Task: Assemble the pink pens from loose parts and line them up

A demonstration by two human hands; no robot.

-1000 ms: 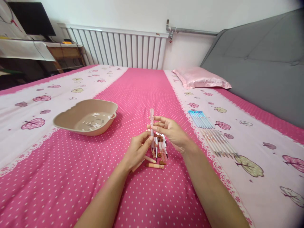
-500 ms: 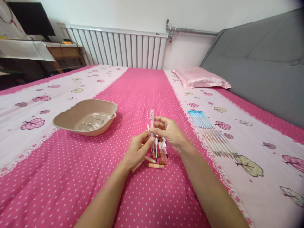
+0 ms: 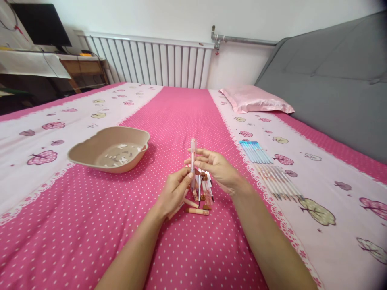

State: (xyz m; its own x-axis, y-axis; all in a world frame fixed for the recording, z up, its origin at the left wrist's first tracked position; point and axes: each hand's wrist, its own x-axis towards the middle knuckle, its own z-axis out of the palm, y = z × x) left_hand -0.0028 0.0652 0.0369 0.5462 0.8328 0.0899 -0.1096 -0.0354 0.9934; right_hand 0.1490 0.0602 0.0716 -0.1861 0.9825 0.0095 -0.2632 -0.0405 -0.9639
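Note:
A pinkish clear-barrelled pen (image 3: pixel 193 151) stands upright between my hands, above a small pile. My left hand (image 3: pixel 175 191) is closed on its lower part, thumb and fingers pinching the barrel. My right hand (image 3: pixel 219 169) is closed around the upper part, its thumb at the barrel and its fingers reaching behind it. Beneath lie loose pen parts (image 3: pixel 207 191), clear, pink and brown, partly hidden by my hands. A peach and brown stick-like piece (image 3: pixel 197 211) lies at the near edge of the pile.
A beige basin (image 3: pixel 130 164) with small white pieces inside sits on the bed at left. To the right lie a row of blue-topped pens (image 3: pixel 255 152) and a row of clear pens (image 3: pixel 278 181). A pink pillow (image 3: pixel 256 98) rests by the grey headboard (image 3: pixel 326 72).
The pen has turned or slid slightly in my hands. My right fingers have shifted left, now showing past the pen's far side. The basin and pen rows stay put.

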